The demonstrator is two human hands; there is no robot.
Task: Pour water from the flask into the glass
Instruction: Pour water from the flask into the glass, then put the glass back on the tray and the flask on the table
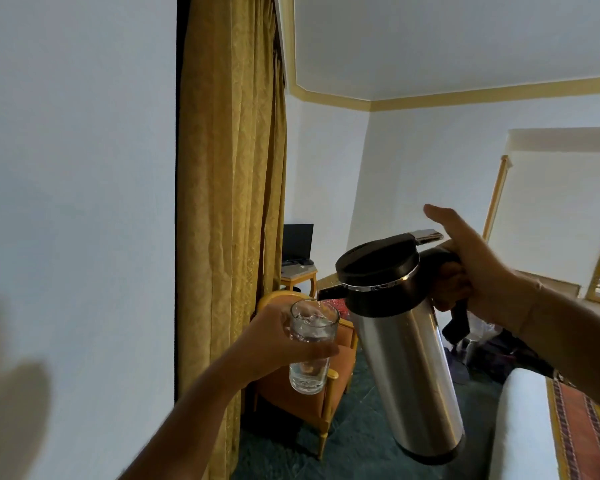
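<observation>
Currently, your left hand [274,344] wraps its fingers around the glass [310,344], held in mid-air. Your right hand [478,271] grips the tilted flask [406,348] handle, thumb raised, spout touching the glass rim.

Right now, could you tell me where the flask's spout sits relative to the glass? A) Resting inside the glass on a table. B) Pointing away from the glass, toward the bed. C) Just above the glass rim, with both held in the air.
C: the flask, tilted in the right hand, has its spout over the rim of the glass, held by the left hand.
</observation>
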